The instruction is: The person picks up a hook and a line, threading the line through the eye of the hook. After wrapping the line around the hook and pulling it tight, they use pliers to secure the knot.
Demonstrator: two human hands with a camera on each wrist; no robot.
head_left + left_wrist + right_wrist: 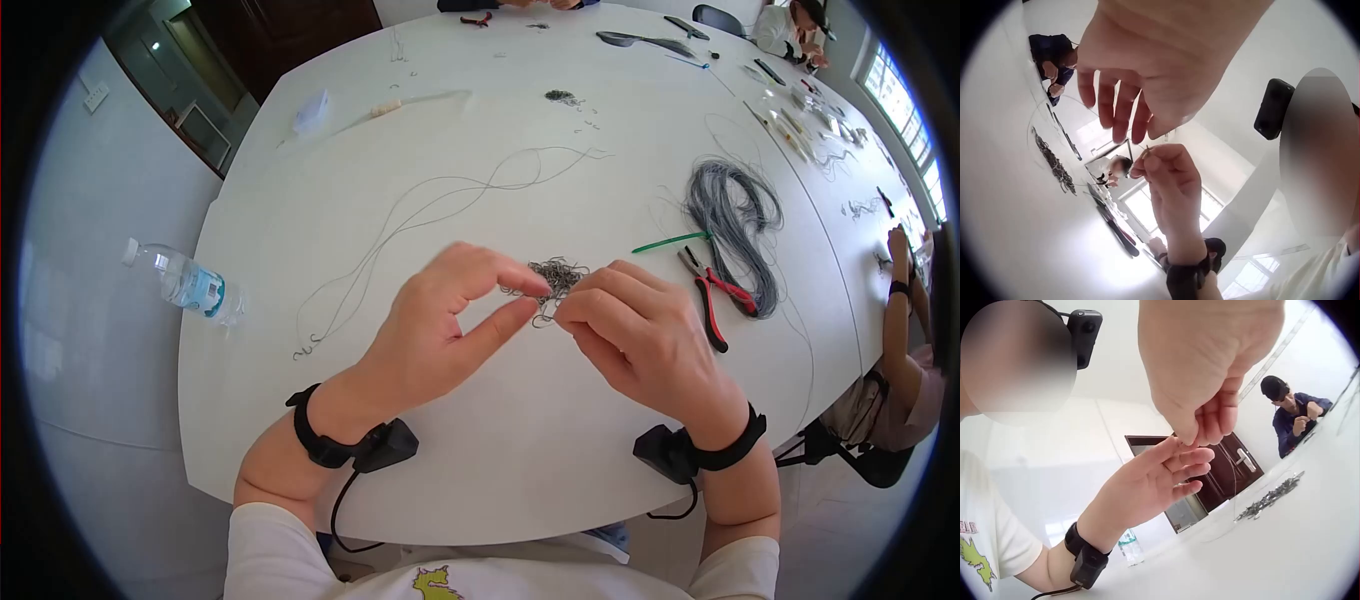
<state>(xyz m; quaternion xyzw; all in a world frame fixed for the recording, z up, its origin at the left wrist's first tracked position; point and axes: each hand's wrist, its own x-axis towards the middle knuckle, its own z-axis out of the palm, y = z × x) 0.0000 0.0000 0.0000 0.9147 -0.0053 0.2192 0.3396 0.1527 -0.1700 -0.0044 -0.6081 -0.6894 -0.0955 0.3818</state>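
My right hand (640, 325) pinches a small fish hook (1147, 150) between thumb and fingertips; only a short bit of it shows, the rest being hidden by the fingers. Close beside it, my left hand (430, 315) has thumb and forefinger spread apart, its other fingers loosely extended. In the right wrist view the left fingertips (1179, 445) come right up to the right thumb. Behind both hands lies a tangled pile of dark metal fish hooks (555, 275) on the white table (480, 450). A fine line (1233, 487) hangs near the right fingers.
Long loops of line (385, 225) with hooks at one end lie left. Right of the hands are red-and-black pliers (708, 295) and a grey line bundle (735, 230) with a green tie (670, 242). A water bottle (190, 282) lies left; other people sit around the table.
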